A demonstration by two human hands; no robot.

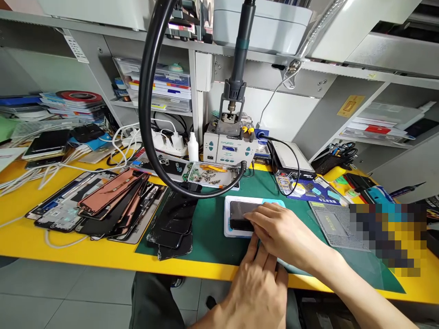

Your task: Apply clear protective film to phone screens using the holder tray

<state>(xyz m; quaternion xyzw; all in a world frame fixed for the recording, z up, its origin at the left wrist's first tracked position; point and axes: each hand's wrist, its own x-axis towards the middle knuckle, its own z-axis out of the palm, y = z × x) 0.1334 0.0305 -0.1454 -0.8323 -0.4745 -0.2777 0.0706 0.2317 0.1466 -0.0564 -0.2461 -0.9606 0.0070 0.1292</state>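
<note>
A dark smartphone [240,214] lies on a white and light-blue pad [227,230] on the green mat. My right hand [286,226] reaches in from the right, its fingers bent together over the phone's right part and gripping it. From below comes my left hand [259,278], closed, with its fingers held together at the near edge of the phone and pad. Its fingertips are partly covered by my right hand. Left of the pad lie several black phone screens [174,224], some cracked at the edges.
Phone frames and back panels [113,201] are heaped on the left. Behind the pad stand a hot-air station [229,148] with a looping black hose [146,91], a tray of small parts [214,176] and a white bottle [193,147]. A perforated plate [338,226] lies right.
</note>
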